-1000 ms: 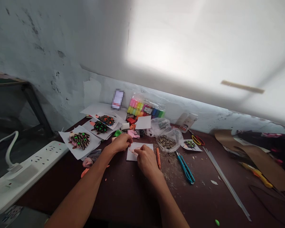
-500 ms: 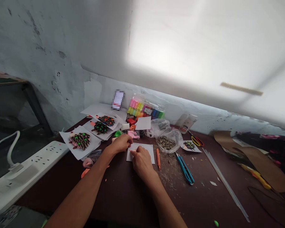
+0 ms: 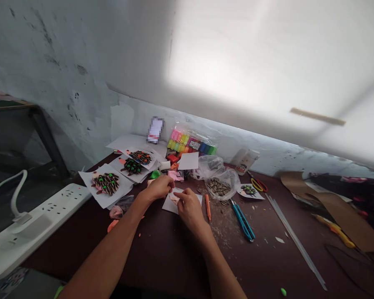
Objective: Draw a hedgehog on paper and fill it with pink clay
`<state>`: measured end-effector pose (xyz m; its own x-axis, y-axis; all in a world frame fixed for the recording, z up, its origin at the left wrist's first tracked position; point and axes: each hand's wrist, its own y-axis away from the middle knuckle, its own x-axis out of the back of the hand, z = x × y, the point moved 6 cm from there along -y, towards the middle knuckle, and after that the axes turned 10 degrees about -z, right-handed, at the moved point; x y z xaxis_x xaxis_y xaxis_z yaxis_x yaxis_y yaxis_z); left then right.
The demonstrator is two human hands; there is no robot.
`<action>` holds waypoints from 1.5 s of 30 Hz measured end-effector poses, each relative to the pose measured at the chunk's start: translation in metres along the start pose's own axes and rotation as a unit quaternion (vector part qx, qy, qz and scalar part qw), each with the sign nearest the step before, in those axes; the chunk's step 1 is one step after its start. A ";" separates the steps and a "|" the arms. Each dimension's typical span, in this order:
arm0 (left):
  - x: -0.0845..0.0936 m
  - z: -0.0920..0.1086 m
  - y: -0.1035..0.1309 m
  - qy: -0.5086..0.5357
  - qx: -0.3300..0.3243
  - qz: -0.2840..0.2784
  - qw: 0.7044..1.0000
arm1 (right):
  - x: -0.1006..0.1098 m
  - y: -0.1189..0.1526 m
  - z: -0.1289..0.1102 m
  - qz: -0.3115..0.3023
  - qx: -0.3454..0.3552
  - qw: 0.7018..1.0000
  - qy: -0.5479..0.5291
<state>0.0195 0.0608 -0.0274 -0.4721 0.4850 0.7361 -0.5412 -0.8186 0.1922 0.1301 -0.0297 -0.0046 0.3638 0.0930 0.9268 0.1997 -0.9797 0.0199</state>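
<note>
- Dark brown counter (image 3: 162,257), scrap-littered, far edge against a stained wall (image 3: 93,83); white power strip (image 3: 59,203) by its left edge.
- White card (image 3: 168,205), nearer the counter's far edge than its near one, bearing a pale-pink shape (image 3: 174,199).
- Right hand (image 3: 190,209): index finger out at the shape, others curled; left hand (image 3: 161,187): fingers bent near the card. Either grip's hold: can't tell.

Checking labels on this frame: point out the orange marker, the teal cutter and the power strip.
Orange marker (image 3: 207,207): head view, middle of barrel.
Teal cutter (image 3: 243,221): head view, handle.
Power strip (image 3: 56,209): head view, socket face.
</note>
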 end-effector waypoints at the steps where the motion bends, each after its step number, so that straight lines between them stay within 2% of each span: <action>1: 0.000 0.001 0.000 0.000 -0.001 0.001 1.000 | 0.001 0.001 0.002 0.000 -0.009 1.000 0.000; 5: 0.001 0.002 0.002 -0.005 0.008 -0.001 1.000 | 0.002 0.003 0.005 -0.016 -0.016 0.999 0.024; 12: 0.002 0.005 0.004 -0.017 0.018 -0.001 1.000 | -0.005 0.005 -0.005 -0.042 0.016 0.995 0.085; 20: 0.003 0.005 0.004 -0.046 0.026 0.004 0.999 | -0.009 0.008 -0.014 -0.079 0.014 0.984 0.162; 27: 0.006 0.005 0.005 -0.062 0.032 0.016 0.997 | -0.004 0.011 -0.012 -0.111 0.025 0.983 0.141; 33: 0.005 0.006 0.006 -0.066 0.041 -0.001 0.997 | 0.007 0.013 -0.004 -0.078 -0.009 0.990 0.120; 45: 0.004 0.004 0.003 -0.052 0.023 0.003 0.998 | -0.004 0.013 -0.013 -0.101 -0.001 0.980 0.169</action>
<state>0.0189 0.0585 -0.0210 -0.3991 0.4471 0.8005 -0.5052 -0.8358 0.2149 0.1188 -0.0453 -0.0034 -0.0047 0.2215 0.9752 0.2350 -0.9476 0.2164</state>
